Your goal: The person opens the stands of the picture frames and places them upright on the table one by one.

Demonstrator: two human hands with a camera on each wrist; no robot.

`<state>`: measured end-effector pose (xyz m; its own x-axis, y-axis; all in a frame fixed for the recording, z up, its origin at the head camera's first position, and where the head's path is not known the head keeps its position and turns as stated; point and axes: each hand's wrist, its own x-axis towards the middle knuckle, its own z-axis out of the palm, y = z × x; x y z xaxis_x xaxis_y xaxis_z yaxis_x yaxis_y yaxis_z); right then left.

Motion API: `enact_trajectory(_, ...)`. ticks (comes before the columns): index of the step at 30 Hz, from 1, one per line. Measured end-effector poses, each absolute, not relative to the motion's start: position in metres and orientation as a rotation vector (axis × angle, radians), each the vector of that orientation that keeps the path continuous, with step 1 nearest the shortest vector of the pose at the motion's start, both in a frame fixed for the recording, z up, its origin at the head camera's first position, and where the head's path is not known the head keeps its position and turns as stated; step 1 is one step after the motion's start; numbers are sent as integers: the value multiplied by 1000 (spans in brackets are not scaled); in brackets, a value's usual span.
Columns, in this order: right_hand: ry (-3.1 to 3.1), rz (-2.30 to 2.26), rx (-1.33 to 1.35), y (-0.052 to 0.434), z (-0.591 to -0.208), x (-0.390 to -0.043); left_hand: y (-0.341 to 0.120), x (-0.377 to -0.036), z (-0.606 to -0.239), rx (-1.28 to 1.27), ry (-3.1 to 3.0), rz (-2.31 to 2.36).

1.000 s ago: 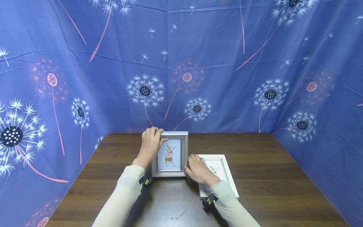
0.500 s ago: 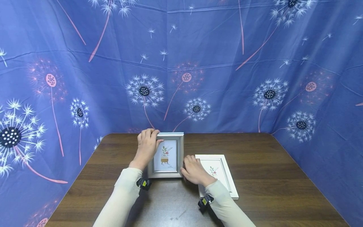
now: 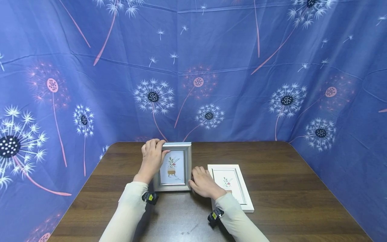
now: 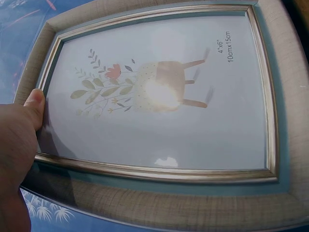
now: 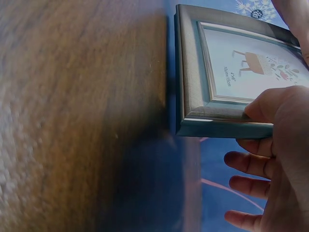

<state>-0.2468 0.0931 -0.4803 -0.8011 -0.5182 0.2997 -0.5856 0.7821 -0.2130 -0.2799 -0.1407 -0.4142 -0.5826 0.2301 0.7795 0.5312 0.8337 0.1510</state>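
Note:
A grey-beige picture frame with a potted-plant print stands nearly upright near the middle of the table, facing me. At its upper left corner my left hand grips it, thumb on the front; in the left wrist view, the thumb lies against the inner silvery border. My right hand holds the lower right side. The right wrist view shows that thumb on the frame's front, with the other fingers at its side and behind. Whether the bottom edge touches the table, I cannot tell.
A white picture frame with a similar print lies flat on the dark wooden table, partly under my right forearm. Blue dandelion-patterned cloth hangs behind the table and along both sides.
The grey-beige picture frame has shifted left and slightly toward me, both hands moving with it. More of the white frame shows as my right hand moves left. The white frame stays put.

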Motion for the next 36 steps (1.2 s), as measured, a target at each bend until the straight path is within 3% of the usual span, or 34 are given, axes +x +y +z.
enact_trajectory(36,-2860,512,805,89,-477,-247,-145,-282,-421,-550,-2214,-475)
